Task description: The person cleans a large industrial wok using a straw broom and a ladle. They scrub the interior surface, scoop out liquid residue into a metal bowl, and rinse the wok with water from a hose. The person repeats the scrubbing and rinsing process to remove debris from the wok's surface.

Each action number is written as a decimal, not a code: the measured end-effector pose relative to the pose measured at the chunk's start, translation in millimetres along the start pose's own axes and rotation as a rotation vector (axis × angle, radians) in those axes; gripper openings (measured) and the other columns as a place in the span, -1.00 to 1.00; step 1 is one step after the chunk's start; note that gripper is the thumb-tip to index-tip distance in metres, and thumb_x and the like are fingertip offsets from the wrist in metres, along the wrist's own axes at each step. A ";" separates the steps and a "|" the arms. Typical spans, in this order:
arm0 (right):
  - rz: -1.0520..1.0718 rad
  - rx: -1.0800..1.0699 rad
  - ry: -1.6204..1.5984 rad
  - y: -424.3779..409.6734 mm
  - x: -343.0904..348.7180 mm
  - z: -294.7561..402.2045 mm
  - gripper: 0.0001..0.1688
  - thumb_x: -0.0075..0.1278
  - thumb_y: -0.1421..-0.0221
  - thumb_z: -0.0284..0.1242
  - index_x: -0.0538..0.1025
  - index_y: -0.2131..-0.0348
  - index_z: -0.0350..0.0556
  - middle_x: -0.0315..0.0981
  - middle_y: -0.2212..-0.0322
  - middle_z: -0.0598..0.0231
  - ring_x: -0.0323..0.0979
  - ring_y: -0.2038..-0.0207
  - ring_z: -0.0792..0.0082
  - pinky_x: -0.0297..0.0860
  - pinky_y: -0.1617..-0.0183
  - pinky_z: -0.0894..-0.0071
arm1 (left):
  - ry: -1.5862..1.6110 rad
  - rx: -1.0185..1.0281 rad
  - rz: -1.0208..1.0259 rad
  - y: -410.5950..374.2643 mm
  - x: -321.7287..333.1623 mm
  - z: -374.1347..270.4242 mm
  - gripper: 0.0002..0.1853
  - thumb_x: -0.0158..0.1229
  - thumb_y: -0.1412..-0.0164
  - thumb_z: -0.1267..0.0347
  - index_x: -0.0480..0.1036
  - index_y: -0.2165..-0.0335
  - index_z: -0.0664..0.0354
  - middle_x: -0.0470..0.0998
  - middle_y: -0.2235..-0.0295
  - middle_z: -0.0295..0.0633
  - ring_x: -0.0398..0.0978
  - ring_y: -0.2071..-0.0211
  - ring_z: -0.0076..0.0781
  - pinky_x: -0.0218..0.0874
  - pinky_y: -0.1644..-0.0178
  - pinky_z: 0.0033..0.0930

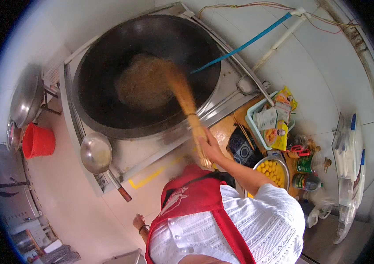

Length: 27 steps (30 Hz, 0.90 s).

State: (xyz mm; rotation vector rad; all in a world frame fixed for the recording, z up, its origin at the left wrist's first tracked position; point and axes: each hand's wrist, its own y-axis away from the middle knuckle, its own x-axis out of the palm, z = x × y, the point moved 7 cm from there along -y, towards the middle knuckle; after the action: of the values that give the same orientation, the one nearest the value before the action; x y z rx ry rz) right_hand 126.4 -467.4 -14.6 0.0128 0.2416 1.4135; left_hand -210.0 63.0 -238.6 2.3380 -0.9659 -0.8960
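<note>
My right hand [210, 145] grips the handle of a bamboo wok brush [192, 117]. The brush's bristle end, blurred, reaches into a very large dark wok [107, 115] set in a metal stove. Brownish liquid [144, 82] lies in the bottom of the wok. From the wall side, a blue hose [249, 43] hangs over the wok, its tip above the inner right wall. My left hand [138, 221] hangs low at my left side, its fingers partly curled, with nothing visible in it. A metal wok ladle with a wooden handle [125, 194] rests at the stove's front left corner.
Right of the stove, a wooden surface bears a pale green basket [254, 132] of packets, a metal bowl [286, 171] with yellow round items, and bottles [305, 182]. A second ladle [247, 85] lies on the stove's right side. At left stand a red bucket [38, 141] and a large metal basin [28, 95].
</note>
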 end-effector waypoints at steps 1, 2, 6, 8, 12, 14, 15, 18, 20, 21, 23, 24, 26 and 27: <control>-0.068 0.030 -0.078 2.5 -12.1 -3.4 -0.35 -0.15 -0.15 -0.33 0.07 -0.15 -0.17 0.30 0.10 0.09 0.31 0.12 0.34 0.23 0.04 0.45 | -0.038 -0.046 -0.036 -5.8 -7.7 18.5 -0.63 0.07 -0.09 0.11 0.43 0.47 0.25 0.52 0.55 -0.19 0.48 0.53 -0.45 0.20 0.65 -0.48; -0.125 0.068 -0.158 3.0 -18.7 -12.2 -0.37 -0.16 -0.16 -0.32 0.08 -0.14 -0.18 0.28 0.09 0.12 0.31 0.14 0.36 0.23 0.04 0.48 | -0.029 -0.063 -0.062 -6.3 -16.7 39.2 -0.62 0.07 -0.10 0.10 0.44 0.50 0.24 0.51 0.57 -0.19 0.48 0.56 -0.44 0.19 0.66 -0.46; -0.414 0.112 -0.393 -40.1 -67.5 -67.1 -0.40 -0.19 -0.17 -0.30 0.12 -0.12 -0.20 0.32 0.17 0.08 0.36 0.23 0.38 0.33 0.17 0.50 | -0.195 -0.143 0.001 -3.3 11.2 37.2 -0.60 0.06 -0.10 0.08 0.45 0.54 0.22 0.50 0.62 -0.20 0.46 0.59 -0.43 0.18 0.67 -0.43; -0.435 0.040 0.042 -82.6 -109.9 -108.0 -0.39 -0.17 -0.16 -0.23 0.15 -0.09 -0.21 0.32 0.19 0.08 0.33 0.18 0.33 0.28 0.12 0.44 | -0.265 -0.123 0.087 -11.5 48.5 13.8 -0.60 0.06 -0.10 0.07 0.44 0.55 0.22 0.50 0.63 -0.21 0.46 0.60 -0.43 0.18 0.67 -0.43; -0.290 0.169 0.814 -146.4 -148.4 -4.1 -0.44 -0.09 -0.07 -0.14 0.36 0.04 -0.12 0.32 0.10 -0.04 0.28 0.03 0.05 0.23 0.00 0.27 | -0.271 -0.107 0.054 -15.5 46.2 -13.8 -0.58 0.06 -0.10 0.06 0.44 0.58 0.21 0.49 0.64 -0.21 0.45 0.62 -0.43 0.18 0.68 -0.42; -0.659 -0.549 0.461 -193.0 -256.7 79.9 -0.60 -0.07 -0.09 -0.24 0.45 0.18 -0.16 0.44 0.27 0.02 0.38 0.19 0.04 0.26 0.08 0.26 | -0.274 -0.107 0.065 -23.3 60.4 -20.5 -0.58 0.05 -0.10 0.06 0.44 0.59 0.20 0.48 0.65 -0.22 0.45 0.62 -0.43 0.18 0.68 -0.42; -0.853 -0.677 0.417 -204.6 -305.2 144.5 -0.65 -0.10 -0.12 -0.29 0.45 0.21 -0.20 0.44 0.29 0.03 0.38 0.22 0.10 0.26 0.10 0.30 | -0.274 -0.110 0.057 -23.9 58.4 -22.1 -0.58 0.05 -0.10 0.05 0.44 0.59 0.20 0.48 0.66 -0.22 0.45 0.63 -0.43 0.17 0.68 -0.42; -1.294 -0.966 0.396 -229.9 -445.4 296.0 -0.60 -0.13 -0.13 -0.24 0.46 0.31 -0.28 0.44 0.36 0.01 0.37 0.31 0.16 0.27 0.19 0.28 | -0.258 -0.135 0.043 -28.0 49.4 -14.1 -0.57 0.05 -0.10 0.05 0.44 0.61 0.20 0.47 0.67 -0.22 0.44 0.64 -0.43 0.17 0.68 -0.41; -1.277 -1.062 0.206 -265.7 -514.0 357.0 -0.58 -0.14 -0.11 -0.20 0.47 0.34 -0.25 0.45 0.44 0.02 0.40 0.38 0.13 0.29 0.27 0.15 | -0.235 -0.148 0.047 -30.6 46.0 -0.7 -0.56 0.05 -0.10 0.04 0.44 0.62 0.19 0.47 0.68 -0.23 0.44 0.65 -0.43 0.17 0.68 -0.41; -0.934 -1.095 -0.069 -296.8 -542.1 376.0 -0.58 -0.18 -0.11 -0.22 0.46 0.30 -0.25 0.48 0.41 0.06 0.42 0.34 0.16 0.32 0.21 0.17 | -0.238 -0.134 0.052 -33.2 44.1 5.6 -0.56 0.05 -0.10 0.04 0.44 0.63 0.19 0.47 0.69 -0.23 0.44 0.65 -0.43 0.17 0.68 -0.41; -0.703 -0.920 -0.279 -344.3 -534.6 386.8 -0.50 -0.37 -0.18 -0.25 0.37 0.13 -0.31 0.44 0.24 0.06 0.40 0.17 0.17 0.28 0.04 0.21 | -0.951 0.174 -0.096 -16.5 28.8 -2.8 -0.46 -0.04 -0.12 -0.04 0.41 0.71 0.17 0.43 0.75 -0.21 0.40 0.69 -0.38 0.20 0.62 -0.29; -0.796 -0.950 -0.118 -328.7 -569.0 423.0 -0.49 -0.43 -0.20 -0.27 0.37 0.13 -0.33 0.41 0.17 0.04 0.38 0.14 0.14 0.22 -0.04 0.19 | -0.592 -0.122 -0.008 -24.2 50.0 18.6 -0.41 -0.11 -0.12 -0.09 0.42 0.70 0.18 0.42 0.76 -0.18 0.42 0.65 -0.29 0.25 0.50 -0.19; -0.921 -0.812 -0.111 -344.6 -491.5 392.1 -0.54 -0.34 -0.18 -0.29 0.43 0.17 -0.28 0.43 0.19 0.11 0.40 0.18 0.20 0.33 0.09 0.30 | -0.707 -0.040 -0.036 19.9 9.4 19.1 -0.51 -0.20 -0.19 0.09 0.44 0.66 0.14 0.51 0.61 -0.10 0.47 0.53 -0.14 0.26 0.42 -0.11; -1.042 -0.844 -0.137 -336.9 -457.4 396.6 -0.53 -0.27 -0.16 -0.25 0.45 0.19 -0.29 0.45 0.22 0.09 0.42 0.20 0.20 0.34 0.10 0.31 | -1.275 0.131 0.054 30.2 11.3 16.5 -0.50 -0.26 -0.20 0.10 0.47 0.62 0.13 0.52 0.55 -0.07 0.48 0.49 -0.12 0.26 0.37 -0.09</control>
State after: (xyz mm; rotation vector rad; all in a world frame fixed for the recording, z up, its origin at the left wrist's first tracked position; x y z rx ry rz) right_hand 461.7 -915.4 393.8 -0.6229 -0.4360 0.3827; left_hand -229.1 32.4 -235.8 1.6167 -1.5037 -2.4283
